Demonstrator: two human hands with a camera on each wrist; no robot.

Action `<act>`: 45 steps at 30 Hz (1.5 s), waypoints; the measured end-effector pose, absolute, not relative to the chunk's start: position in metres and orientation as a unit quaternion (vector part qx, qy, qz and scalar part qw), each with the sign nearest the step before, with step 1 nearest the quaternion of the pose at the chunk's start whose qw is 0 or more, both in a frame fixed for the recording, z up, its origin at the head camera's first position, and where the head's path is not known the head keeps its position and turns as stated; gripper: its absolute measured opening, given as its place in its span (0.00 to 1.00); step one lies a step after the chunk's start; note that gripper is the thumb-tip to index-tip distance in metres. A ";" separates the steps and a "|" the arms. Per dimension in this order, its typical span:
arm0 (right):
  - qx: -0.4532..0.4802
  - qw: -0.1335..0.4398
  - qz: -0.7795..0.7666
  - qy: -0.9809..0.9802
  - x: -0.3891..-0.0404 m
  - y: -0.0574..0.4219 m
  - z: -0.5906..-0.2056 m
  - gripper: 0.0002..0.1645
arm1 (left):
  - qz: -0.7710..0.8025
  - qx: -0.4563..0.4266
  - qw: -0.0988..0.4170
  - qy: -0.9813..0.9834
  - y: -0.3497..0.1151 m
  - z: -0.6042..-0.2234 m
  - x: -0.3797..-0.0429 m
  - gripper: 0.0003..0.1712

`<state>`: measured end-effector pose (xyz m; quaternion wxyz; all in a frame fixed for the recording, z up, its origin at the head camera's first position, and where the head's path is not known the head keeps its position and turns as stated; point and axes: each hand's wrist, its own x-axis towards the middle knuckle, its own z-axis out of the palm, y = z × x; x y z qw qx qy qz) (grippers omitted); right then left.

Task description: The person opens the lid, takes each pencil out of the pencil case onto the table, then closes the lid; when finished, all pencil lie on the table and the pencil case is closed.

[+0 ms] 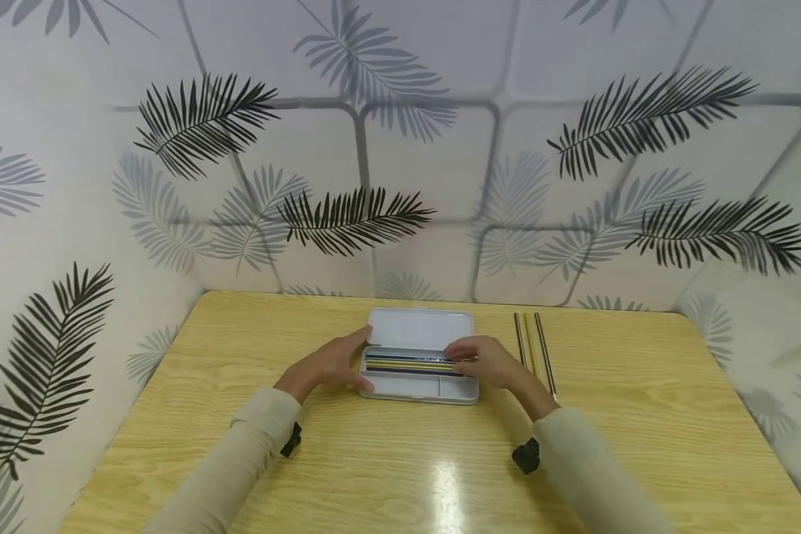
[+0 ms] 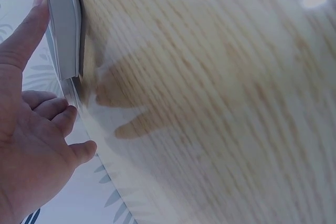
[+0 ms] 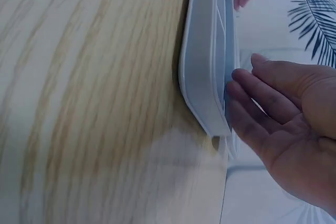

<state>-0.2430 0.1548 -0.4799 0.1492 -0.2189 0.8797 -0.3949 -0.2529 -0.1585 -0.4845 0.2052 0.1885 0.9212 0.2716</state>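
Observation:
A white pencil case (image 1: 400,386) lies open on the table, its lid (image 1: 420,328) folded back towards the wall. Several long, thin pencils (image 1: 407,366), yellow and dark blue, lie side by side in its long compartment. My left hand (image 1: 330,363) rests at the case's left end, thumb on the near corner and index finger by the hinge side. In the left wrist view the thumb is straight against the case and the other fingers hang loose. Over the right end of the pencils is my right hand (image 1: 490,361), fingertips at the compartment, partly hiding the pencil ends.
Right of the case, two dark pencils (image 1: 546,352) and a yellow pencil (image 1: 530,345) lie roughly parallel on the wooden table (image 1: 374,467). My right forearm overlaps their near ends. A wall (image 1: 427,259) with leaf patterns stands behind the table's far edge.

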 end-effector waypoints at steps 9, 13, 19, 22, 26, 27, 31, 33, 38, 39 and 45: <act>-0.212 0.107 -0.339 0.911 -0.246 0.135 -0.487 0.10 | 0.268 0.194 0.204 0.921 -0.159 -0.485 -0.254 0.67; -0.211 0.070 -0.318 0.922 -0.248 0.129 -0.493 0.08 | 0.267 0.193 0.204 0.922 -0.159 -0.484 -0.254 0.67; -0.212 0.062 -0.305 0.927 -0.247 0.125 -0.494 0.11 | 0.265 0.198 0.200 0.922 -0.159 -0.484 -0.254 0.67; -0.210 0.070 -0.299 0.928 -0.247 0.124 -0.492 0.12 | 0.267 0.197 0.202 0.922 -0.159 -0.483 -0.254 0.67; -0.227 0.063 -0.288 0.928 -0.246 0.123 -0.492 0.13 | 0.274 0.193 0.207 0.919 -0.159 -0.483 -0.254 0.67; -0.231 0.059 -0.289 0.927 -0.246 0.123 -0.492 0.14 | 0.274 0.192 0.208 0.919 -0.159 -0.483 -0.254 0.68; -0.237 0.041 -0.314 0.918 -0.246 0.125 -0.491 0.19 | 0.273 0.189 0.207 0.920 -0.159 -0.485 -0.254 0.68; -0.231 0.033 -0.341 0.911 -0.246 0.128 -0.489 0.20 | 0.270 0.187 0.206 0.922 -0.159 -0.485 -0.254 0.68; -0.195 0.033 -0.410 0.891 -0.246 0.139 -0.479 0.21 | 0.266 0.185 0.208 0.923 -0.158 -0.485 -0.254 0.68; -0.185 0.033 -0.419 0.888 -0.246 0.142 -0.477 0.21 | 0.267 0.184 0.208 0.923 -0.158 -0.485 -0.254 0.68; -0.139 0.057 -0.484 0.862 -0.248 0.167 -0.465 0.26 | 0.266 0.183 0.205 0.924 -0.157 -0.485 -0.254 0.68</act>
